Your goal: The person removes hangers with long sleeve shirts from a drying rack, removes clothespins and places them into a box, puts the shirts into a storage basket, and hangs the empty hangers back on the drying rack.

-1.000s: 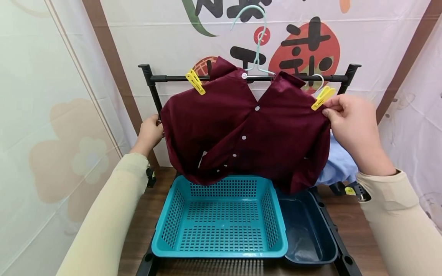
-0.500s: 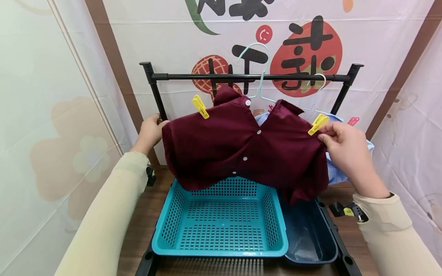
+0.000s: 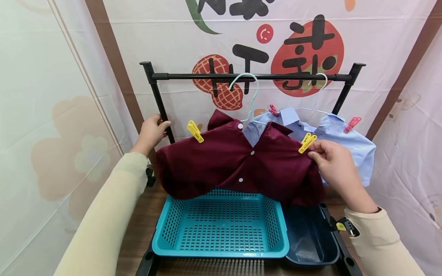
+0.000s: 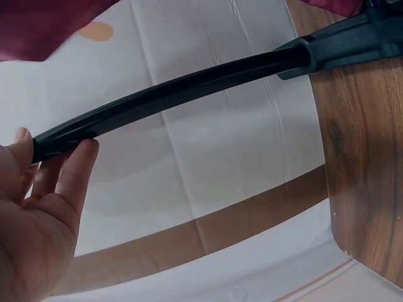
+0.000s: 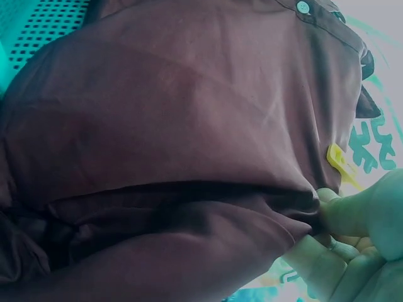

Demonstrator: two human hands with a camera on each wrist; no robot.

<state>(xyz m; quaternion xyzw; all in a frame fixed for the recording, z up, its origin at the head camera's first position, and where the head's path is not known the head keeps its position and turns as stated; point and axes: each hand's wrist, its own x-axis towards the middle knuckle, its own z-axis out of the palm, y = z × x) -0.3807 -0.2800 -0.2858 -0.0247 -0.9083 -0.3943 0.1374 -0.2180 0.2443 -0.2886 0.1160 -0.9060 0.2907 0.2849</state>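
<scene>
A dark red shirt (image 3: 221, 165) hangs on a pale green hanger (image 3: 253, 103), with yellow clothespins (image 3: 195, 131) at both shoulders. The hanger's hook overlaps the black rack's top bar (image 3: 207, 76); I cannot tell whether it bears on the bar. My right hand (image 3: 333, 163) pinches the shirt's shoulder cloth beside the yellow clothespin on that side. In the right wrist view, thumb and fingers of the right hand (image 5: 359, 233) hold the folded cloth. My left hand (image 3: 150, 134) grips the rack's left upright (image 4: 151, 100), its fingers curled about it.
Behind the red shirt a light blue shirt (image 3: 359, 147) hangs on a white hanger (image 3: 315, 103), with pink clothespins (image 3: 352, 125). Below stand a turquoise basket (image 3: 221, 253) and a dark blue tub (image 3: 335, 249) on a wooden surface (image 3: 132, 237). A printed curtain (image 3: 155, 34) closes the back.
My right hand has come down and slightly left with the red shirt and its hanger. The hook has dropped from above the top bar to its level. The left hand stays on the upright.
</scene>
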